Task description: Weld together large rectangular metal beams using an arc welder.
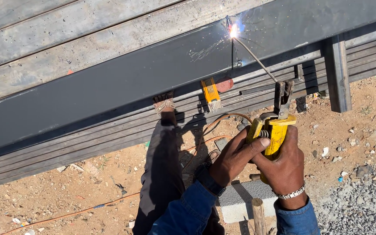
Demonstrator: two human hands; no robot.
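Long dark grey steel beam (122, 82) runs diagonally w/ rusty flat steel bars (66, 39) behind it. Both hands wrap the yellow-handled electrode holder (273, 130) mid-right: right hand (283, 167) fingers closed round the grip, left hand (236, 156) fingers closed on its side. Thin welding rod (255, 58) tip sparks on beam. Yellow wire brush (211, 93) lies nearby.

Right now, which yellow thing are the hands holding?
The yellow welding holder, gripped by both the left hand and right hand. The other yellow thing, the brush, lies untouched on the steel bars.
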